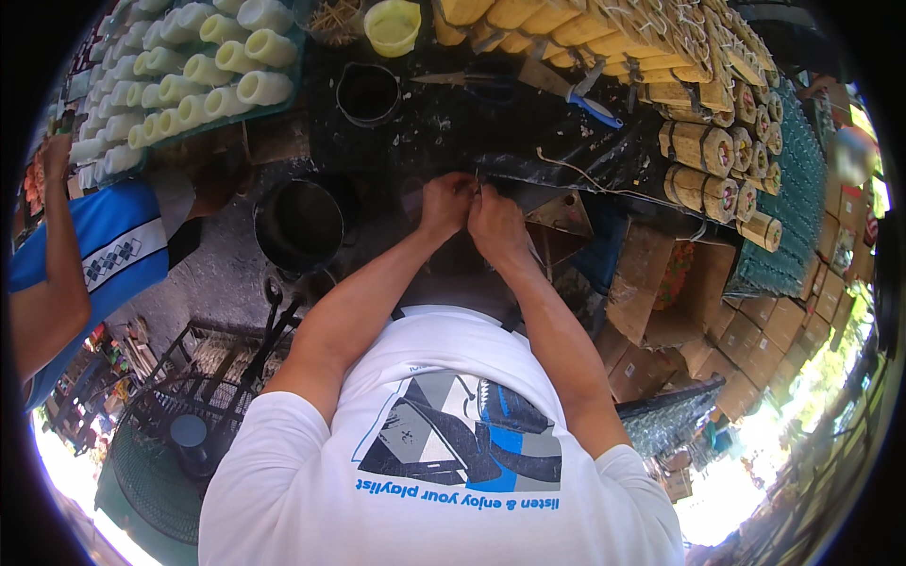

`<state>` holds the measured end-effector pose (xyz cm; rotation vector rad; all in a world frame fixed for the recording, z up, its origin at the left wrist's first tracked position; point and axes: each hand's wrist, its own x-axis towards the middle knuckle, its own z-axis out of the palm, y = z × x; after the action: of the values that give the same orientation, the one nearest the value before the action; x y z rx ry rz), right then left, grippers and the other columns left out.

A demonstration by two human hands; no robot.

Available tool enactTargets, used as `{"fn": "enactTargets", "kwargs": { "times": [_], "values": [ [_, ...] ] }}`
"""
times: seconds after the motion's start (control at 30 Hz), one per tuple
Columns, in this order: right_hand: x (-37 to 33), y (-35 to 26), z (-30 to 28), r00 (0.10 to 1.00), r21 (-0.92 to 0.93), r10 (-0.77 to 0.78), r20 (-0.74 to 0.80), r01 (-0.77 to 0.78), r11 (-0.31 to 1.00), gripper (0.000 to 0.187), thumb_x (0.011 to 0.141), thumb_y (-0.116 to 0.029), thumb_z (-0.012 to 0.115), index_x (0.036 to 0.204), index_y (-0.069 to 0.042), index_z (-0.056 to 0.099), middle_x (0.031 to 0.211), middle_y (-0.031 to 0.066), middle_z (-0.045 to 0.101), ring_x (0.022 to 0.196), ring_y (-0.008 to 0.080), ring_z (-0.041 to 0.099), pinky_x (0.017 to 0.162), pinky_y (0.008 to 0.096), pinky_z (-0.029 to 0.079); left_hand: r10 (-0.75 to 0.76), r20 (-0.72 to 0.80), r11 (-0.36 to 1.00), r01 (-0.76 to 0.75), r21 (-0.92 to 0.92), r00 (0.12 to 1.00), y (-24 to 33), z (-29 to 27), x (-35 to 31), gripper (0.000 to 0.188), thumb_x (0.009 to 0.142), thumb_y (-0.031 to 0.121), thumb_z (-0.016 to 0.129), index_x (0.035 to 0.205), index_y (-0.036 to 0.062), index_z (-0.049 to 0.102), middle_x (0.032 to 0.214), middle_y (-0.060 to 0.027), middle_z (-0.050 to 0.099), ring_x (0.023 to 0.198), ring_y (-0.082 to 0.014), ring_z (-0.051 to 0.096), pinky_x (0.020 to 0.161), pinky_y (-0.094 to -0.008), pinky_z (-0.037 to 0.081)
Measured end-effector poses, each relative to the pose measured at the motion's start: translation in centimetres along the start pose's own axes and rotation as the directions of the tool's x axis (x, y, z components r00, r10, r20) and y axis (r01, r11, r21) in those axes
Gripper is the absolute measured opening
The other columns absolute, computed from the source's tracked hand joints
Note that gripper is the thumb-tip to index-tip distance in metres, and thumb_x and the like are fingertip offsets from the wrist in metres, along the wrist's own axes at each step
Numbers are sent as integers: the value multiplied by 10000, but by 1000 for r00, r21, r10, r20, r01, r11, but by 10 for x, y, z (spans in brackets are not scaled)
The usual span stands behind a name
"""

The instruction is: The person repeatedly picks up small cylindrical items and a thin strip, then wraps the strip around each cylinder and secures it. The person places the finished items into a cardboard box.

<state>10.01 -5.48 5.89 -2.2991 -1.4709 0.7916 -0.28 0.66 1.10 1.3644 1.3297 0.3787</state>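
Observation:
My left hand [445, 202] and my right hand [496, 223] meet at the near edge of a black-covered table [425, 141]. Both have their fingers pinched together, almost touching. Something small and thin seems to be between the fingertips, too small to name. Beyond my hands lie a pair of dark scissors [481, 85] and a knife with a blue handle [596, 109]. A black pot [368, 115] stands at the table's left part. To the right, a thin pale cord [585, 176] trails along the tabletop.
Bundled tan cylinders [696, 146] are stacked at the far right, whitish cups [222, 66] at the far left. A yellow bowl [393, 26] sits at the back. Left of me are a large dark pot [300, 226], a fan [160, 453] and another person [123, 226]. An open carton [642, 292] is at my right.

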Motion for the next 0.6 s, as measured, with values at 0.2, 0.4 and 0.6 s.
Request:
{"fn": "enactTargets", "kwargs": {
  "times": [0.2,0.4,0.6],
  "values": [
    [0,-3,-3,998,17,38,41,-39,999,243,983,-171,522,966,43,636,792,316,682,763,513,680,715,594,541,-11,-6,1000,11,12,1000,1,0,0,238,873,187,713,1024,20,790,880,-218,753,836,-311,759,761,-391,568],
    [3,0,5,996,6,39,77,-40,999,235,983,-157,518,1004,51,624,831,320,688,810,529,675,753,609,531,22,-12,1000,-23,-10,1000,-9,4,4,254,873,217,720,1029,31,795,913,-231,750,868,-350,755,787,-410,568],
    [4,4,6,998,57,37,40,-40,998,232,974,-163,538,988,50,629,816,328,678,816,534,669,753,611,527,57,-56,997,-59,-42,997,-15,8,1,255,902,214,701,1044,22,787,923,-231,752,879,-346,757,787,-410,567]
  ]
}}
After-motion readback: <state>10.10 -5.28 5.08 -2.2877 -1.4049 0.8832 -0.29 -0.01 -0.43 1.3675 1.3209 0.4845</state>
